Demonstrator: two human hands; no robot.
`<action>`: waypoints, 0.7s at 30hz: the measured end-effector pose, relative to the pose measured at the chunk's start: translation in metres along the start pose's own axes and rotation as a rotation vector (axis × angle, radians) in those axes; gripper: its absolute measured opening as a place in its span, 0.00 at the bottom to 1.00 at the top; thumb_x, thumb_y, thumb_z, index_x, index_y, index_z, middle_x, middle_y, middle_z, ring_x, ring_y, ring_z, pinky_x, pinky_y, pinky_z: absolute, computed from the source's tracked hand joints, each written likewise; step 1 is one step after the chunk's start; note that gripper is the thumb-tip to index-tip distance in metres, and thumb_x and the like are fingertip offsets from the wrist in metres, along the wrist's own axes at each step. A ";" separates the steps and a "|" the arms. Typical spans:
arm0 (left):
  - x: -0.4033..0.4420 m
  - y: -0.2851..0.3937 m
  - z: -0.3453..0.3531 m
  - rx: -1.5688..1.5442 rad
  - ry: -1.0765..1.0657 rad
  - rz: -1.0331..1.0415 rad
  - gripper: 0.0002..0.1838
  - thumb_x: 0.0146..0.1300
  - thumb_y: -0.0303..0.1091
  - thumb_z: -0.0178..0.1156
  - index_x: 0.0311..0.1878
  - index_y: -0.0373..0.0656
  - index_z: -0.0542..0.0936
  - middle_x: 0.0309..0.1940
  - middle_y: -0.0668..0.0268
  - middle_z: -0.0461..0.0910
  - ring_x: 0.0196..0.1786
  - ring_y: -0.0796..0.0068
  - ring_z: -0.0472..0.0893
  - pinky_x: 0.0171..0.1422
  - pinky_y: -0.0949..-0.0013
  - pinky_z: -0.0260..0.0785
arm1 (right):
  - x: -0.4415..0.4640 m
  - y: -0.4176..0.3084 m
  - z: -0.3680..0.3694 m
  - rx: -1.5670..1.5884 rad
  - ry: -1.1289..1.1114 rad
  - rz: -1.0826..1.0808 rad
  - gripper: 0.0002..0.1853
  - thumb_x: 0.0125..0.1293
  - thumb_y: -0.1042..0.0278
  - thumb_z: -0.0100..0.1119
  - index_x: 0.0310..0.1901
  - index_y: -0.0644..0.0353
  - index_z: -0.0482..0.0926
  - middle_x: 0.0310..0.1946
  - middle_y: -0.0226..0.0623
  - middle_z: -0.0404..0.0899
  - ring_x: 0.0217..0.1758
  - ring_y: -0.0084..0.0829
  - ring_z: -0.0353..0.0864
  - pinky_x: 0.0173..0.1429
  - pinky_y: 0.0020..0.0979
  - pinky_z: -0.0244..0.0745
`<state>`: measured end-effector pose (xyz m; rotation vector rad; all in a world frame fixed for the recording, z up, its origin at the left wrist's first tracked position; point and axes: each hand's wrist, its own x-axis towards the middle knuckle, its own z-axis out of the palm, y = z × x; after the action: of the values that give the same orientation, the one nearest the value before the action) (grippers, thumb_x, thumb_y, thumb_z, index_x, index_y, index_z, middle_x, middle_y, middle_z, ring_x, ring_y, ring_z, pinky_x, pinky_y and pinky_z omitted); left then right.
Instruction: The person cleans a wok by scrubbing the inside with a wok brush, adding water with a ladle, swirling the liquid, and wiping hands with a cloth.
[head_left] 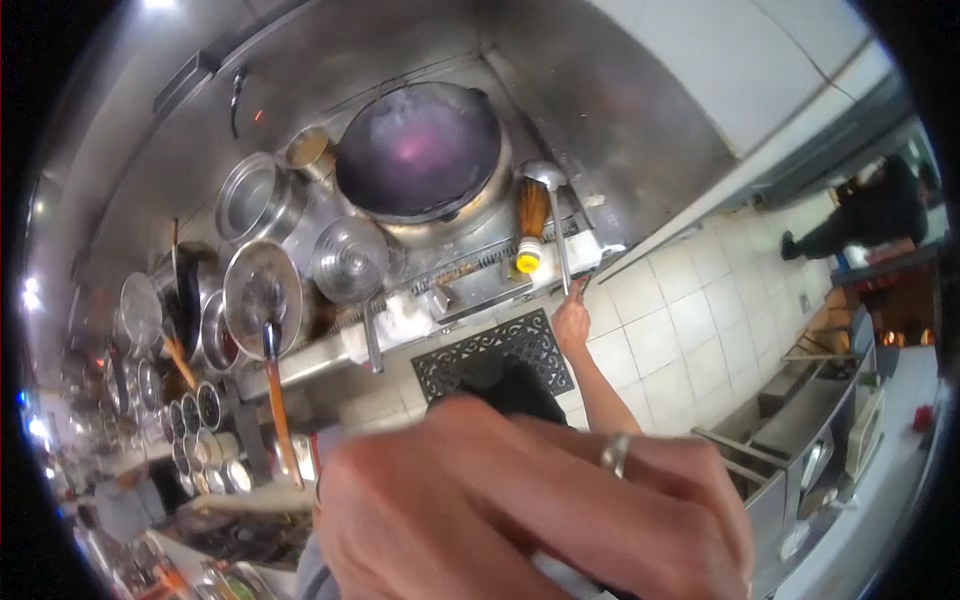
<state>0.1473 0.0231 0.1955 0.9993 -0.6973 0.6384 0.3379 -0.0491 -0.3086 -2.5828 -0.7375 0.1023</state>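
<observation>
Ladle (562,240) held at its handle end, right of upper middle

Nearest, the left hand (530,500) fills the lower middle of the frame, blurred, fingers bent, a ring (616,456) on one; whether its grip has hold of anything, I cannot tell. Beyond it, right of centre, the right hand (571,325) has its grip closed around the end of the ladle's handle. The handle runs upward to the bowl, just beside a yellow-ended brush (531,222). Farther, at upper middle, sits a large dark wok (415,150).
</observation>
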 end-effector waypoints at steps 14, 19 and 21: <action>-0.157 -0.075 -0.055 0.702 0.268 -0.983 0.10 0.74 0.31 0.63 0.51 0.37 0.88 0.45 0.54 0.89 0.48 0.53 0.86 0.56 0.58 0.78 | -0.019 0.054 0.145 0.866 -0.246 0.197 0.19 0.69 0.80 0.56 0.61 0.62 0.77 0.43 0.43 0.82 0.41 0.40 0.84 0.46 0.42 0.84; -0.188 -0.102 -0.051 0.589 0.308 -0.962 0.13 0.75 0.31 0.63 0.58 0.38 0.86 0.49 0.55 0.88 0.54 0.53 0.85 0.62 0.57 0.77 | 0.037 0.080 0.222 1.426 -0.470 1.111 0.22 0.73 0.67 0.54 0.68 0.53 0.72 0.60 0.47 0.73 0.52 0.46 0.83 0.55 0.51 0.87; -0.198 -0.105 -0.053 0.653 0.371 -0.953 0.14 0.75 0.31 0.63 0.59 0.37 0.85 0.49 0.55 0.88 0.55 0.52 0.84 0.63 0.58 0.76 | 0.054 0.057 0.220 1.527 -0.330 1.310 0.23 0.78 0.59 0.55 0.70 0.55 0.71 0.66 0.47 0.71 0.64 0.50 0.77 0.64 0.57 0.84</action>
<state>0.1155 -0.0032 -0.0315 1.5903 0.3752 0.1689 0.3698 0.0237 -0.5277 -1.1057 0.8262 1.0012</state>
